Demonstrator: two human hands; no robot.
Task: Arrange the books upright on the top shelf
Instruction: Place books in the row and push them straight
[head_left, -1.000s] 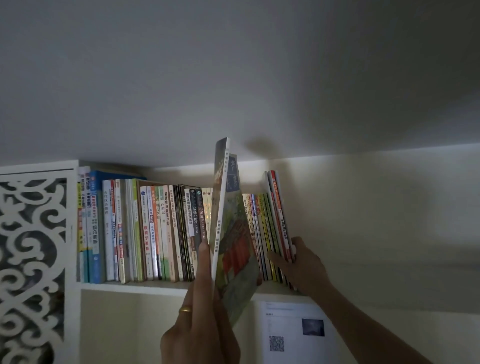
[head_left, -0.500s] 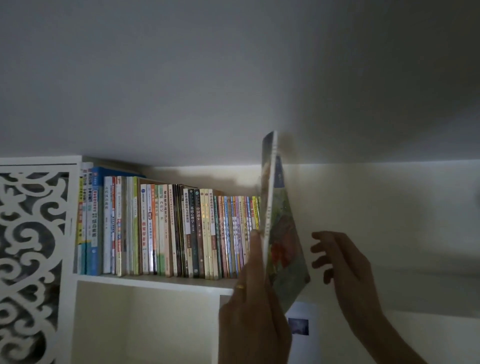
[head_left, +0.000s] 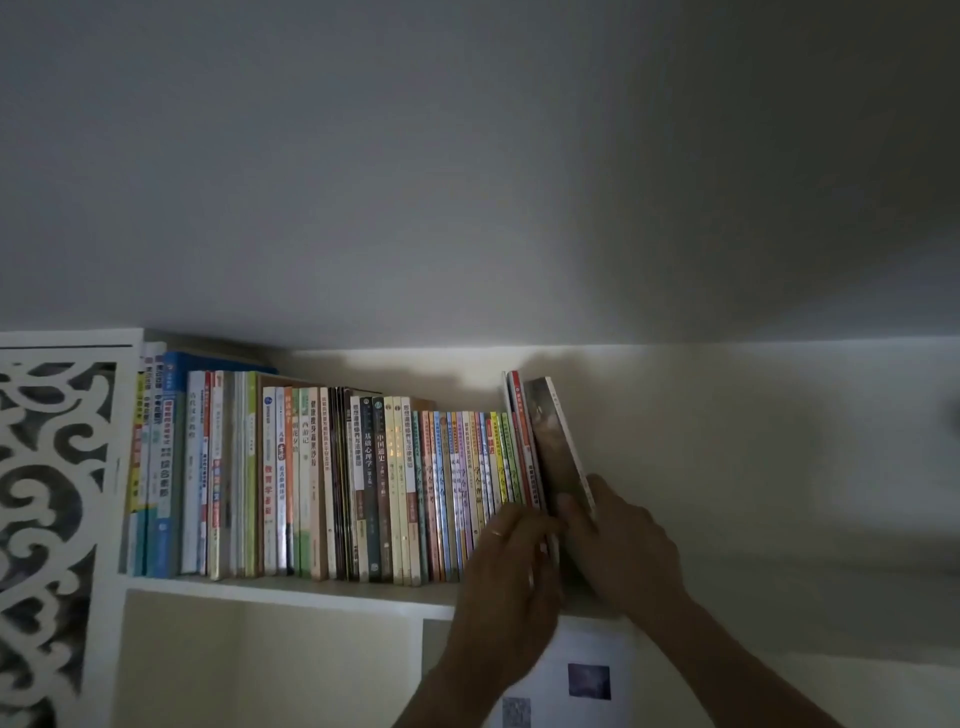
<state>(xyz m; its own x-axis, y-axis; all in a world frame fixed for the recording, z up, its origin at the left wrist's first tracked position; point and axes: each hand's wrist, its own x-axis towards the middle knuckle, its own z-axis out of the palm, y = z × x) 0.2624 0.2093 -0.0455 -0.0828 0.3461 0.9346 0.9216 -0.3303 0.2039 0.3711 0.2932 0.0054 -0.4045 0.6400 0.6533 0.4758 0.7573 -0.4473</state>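
A row of books (head_left: 332, 478) is stood upright on the top shelf (head_left: 291, 590), spines out. At its right end, 1 tall thin book (head_left: 558, 447) is leaned left against the rest, gripped low down by the right hand (head_left: 621, 540), fingers curled on it. It's touched by the left hand (head_left: 506, 577) too; finger position can't be told.

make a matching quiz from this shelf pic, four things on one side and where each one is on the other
Things:
1. carved panel
2. blue book
3. last book
4. paper sheet

Places:
A. right end of the row, leaning, held by the right hand
B. below the shelf
C. far left, beside the books
D. near the left end of the row

Pairs: 1-C, 2-D, 3-A, 4-B
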